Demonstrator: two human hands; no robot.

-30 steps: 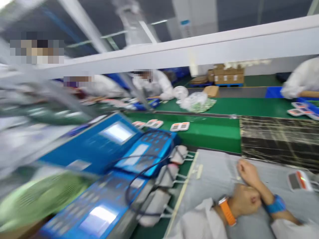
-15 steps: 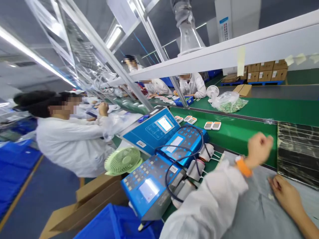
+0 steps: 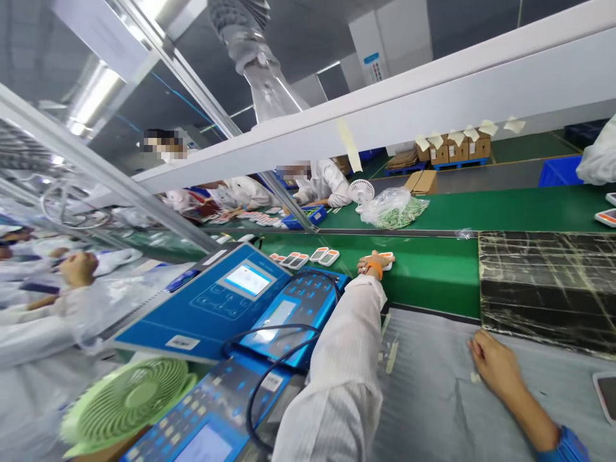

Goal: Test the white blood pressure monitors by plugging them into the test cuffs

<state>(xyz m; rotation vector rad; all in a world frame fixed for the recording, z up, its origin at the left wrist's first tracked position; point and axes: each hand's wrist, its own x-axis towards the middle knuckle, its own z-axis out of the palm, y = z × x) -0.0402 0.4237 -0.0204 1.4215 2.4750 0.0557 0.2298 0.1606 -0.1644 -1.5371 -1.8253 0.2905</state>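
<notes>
My left hand (image 3: pixel 373 262), with an orange wristband and a white sleeve, is stretched out to the green belt (image 3: pixel 428 276). Its fingers close over a small white device with an orange strip (image 3: pixel 387 257); the hand covers part of it. Left of that hand, several similar white devices (image 3: pixel 328 257) with grey screens lie on the belt. My right hand (image 3: pixel 495 362) rests loosely curled on the grey mat (image 3: pixel 433 385), near the dark taped panel (image 3: pixel 548 282), and nothing shows in its fingers. One more white-edged device (image 3: pixel 605 393) lies at the right edge.
Blue instrument boxes (image 3: pixel 206 301) with black cables stand on my left, by a green fan (image 3: pixel 129 401). Overhead runs a white beam (image 3: pixel 385 109). Across the belt are a bag of green parts (image 3: pixel 397 208), a white fan (image 3: pixel 360 192) and co-workers in white.
My left hand has reached forward and left, from above the mat to a device on the belt. The view has swung right; my right hand stays on the mat.
</notes>
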